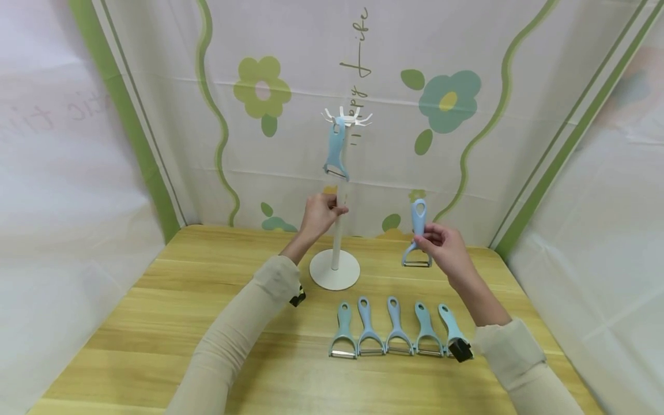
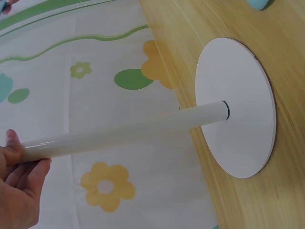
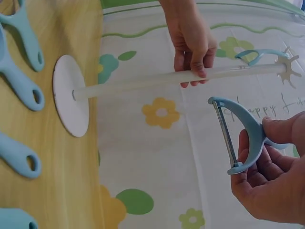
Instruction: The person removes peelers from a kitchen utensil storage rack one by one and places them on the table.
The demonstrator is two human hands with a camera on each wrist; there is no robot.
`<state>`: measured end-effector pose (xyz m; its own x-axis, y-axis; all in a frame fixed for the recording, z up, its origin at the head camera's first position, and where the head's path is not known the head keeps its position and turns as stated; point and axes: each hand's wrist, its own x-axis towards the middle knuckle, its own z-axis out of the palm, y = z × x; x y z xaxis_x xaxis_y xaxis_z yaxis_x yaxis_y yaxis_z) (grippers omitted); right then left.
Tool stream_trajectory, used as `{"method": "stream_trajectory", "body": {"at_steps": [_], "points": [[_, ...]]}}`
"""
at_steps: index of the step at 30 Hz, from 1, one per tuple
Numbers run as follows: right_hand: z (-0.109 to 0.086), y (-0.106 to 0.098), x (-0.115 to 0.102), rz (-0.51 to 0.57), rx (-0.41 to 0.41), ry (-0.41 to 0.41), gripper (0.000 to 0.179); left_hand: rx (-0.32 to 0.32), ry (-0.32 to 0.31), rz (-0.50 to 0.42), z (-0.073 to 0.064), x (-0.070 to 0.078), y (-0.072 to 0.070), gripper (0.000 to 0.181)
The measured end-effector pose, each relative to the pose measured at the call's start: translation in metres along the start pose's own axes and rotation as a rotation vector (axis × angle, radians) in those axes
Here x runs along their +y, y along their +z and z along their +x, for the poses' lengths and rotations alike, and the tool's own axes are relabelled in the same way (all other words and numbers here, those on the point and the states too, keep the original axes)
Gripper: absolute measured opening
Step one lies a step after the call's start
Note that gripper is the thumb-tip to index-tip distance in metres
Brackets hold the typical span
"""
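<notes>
A white stand with a round base [image 1: 334, 279], a thin pole [image 2: 124, 133] and a crown of hooks [image 1: 358, 120] stands toward the back of the table. My left hand [image 1: 319, 216] grips the pole about halfway up. From one hook hangs a blue peeler [image 1: 336, 147], blade end down. To the right of the stand, my right hand [image 1: 445, 248] pinches a light blue peeler [image 3: 255, 136] in the air, its handle loop pointing up and its blade below. Fingers and thumb hold it where the handle meets the fork.
Several blue and green peelers, among them a green peeler [image 1: 344, 331] at the left end, lie in a row on the wooden table [image 1: 171, 311] in front of the stand. A printed cloth [image 1: 290, 155] hangs behind the table, with more cloth at both sides.
</notes>
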<state>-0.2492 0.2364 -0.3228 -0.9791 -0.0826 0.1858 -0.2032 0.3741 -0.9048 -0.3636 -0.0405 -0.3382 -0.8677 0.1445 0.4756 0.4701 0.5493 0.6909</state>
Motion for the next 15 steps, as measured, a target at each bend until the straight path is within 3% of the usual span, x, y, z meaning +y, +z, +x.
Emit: {"method": "stream_trajectory", "body": {"at_steps": [15], "points": [[-0.033, -0.022, 0.040, -0.073, -0.002, 0.083, 0.041, -0.001, -0.017, 0.004, 0.000, 0.002, 0.000, 0.021]]}}
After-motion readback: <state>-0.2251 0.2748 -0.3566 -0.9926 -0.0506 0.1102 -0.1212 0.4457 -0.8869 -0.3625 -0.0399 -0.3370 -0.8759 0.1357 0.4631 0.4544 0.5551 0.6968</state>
